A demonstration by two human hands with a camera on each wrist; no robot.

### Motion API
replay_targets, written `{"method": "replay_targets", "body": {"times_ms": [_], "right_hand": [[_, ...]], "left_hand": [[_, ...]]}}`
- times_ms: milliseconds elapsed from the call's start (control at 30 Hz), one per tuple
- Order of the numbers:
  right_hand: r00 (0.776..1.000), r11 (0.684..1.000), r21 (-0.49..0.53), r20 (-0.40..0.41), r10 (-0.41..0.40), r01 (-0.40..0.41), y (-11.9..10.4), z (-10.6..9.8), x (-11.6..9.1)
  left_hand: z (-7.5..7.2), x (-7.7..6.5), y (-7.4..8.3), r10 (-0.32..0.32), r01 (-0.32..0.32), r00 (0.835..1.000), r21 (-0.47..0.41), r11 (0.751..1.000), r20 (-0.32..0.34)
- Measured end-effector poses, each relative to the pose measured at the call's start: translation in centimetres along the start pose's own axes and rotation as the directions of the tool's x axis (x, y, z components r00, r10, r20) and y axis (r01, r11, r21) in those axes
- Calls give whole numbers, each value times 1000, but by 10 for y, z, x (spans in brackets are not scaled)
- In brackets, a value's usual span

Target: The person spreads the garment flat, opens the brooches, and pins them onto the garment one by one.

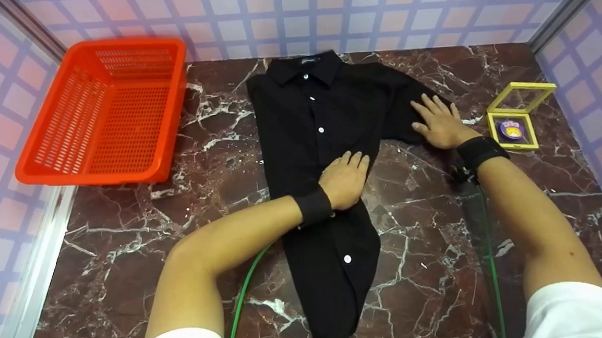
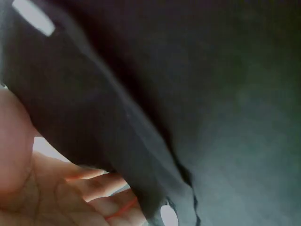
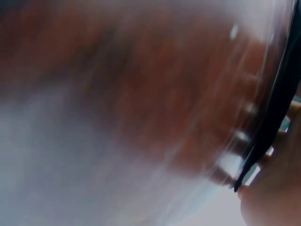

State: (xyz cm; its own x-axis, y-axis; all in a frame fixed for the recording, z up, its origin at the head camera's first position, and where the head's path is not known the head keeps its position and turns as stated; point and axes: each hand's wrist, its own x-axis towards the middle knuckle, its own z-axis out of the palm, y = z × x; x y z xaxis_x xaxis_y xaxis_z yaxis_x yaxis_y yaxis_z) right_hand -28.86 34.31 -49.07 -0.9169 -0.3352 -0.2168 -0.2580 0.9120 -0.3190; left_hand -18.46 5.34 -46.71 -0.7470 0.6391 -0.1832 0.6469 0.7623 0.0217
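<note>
A black button-up shirt (image 1: 298, 122) lies front side up, its collar at the far end and white buttons down the placket. One short sleeve (image 1: 406, 102) spreads out to the right; the other is not visible, and the shirt's left edge runs straight. My left hand (image 1: 344, 181) rests palm down across the shirt's middle with straight fingers. On the outer end of the sleeve, my right hand (image 1: 439, 123) lies with its fingers spread. The left wrist view shows dark cloth (image 2: 113, 113) close up over the palm. In the right wrist view, a dark cloth edge (image 3: 275, 108) meets the fingers.
A red plastic basket (image 1: 104, 113) stands at the back left. Right of the sleeve sits a small yellow-framed display box (image 1: 513, 130), its lid raised. Green cables (image 1: 243, 292) trail from both wrists over the dark marbled tabletop (image 1: 218, 189). Checkered walls enclose the back and sides.
</note>
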Motion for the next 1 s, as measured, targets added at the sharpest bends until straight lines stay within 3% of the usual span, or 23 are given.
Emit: {"method": "replay_targets", "body": {"times_ms": [467,600,800,1000], "right_hand": [[997,997,-74,78,-10,16,18,-9,-6],[995,987,-159,95,8,7,22,-17,-8],[994,945,-324,82,71,-41,27,-28,-9],[985,963,-255,119,124,-90,25,-34,-7]], "left_hand": [[-6,-12,-24,4,-2,999,-54,999,42],[-5,-12,-19,11,-7,999,-73,997,53],[1,-9,-2,58,-54,997,-82,995,41],[4,-8,5,55,-53,998,-43,998,41]]}}
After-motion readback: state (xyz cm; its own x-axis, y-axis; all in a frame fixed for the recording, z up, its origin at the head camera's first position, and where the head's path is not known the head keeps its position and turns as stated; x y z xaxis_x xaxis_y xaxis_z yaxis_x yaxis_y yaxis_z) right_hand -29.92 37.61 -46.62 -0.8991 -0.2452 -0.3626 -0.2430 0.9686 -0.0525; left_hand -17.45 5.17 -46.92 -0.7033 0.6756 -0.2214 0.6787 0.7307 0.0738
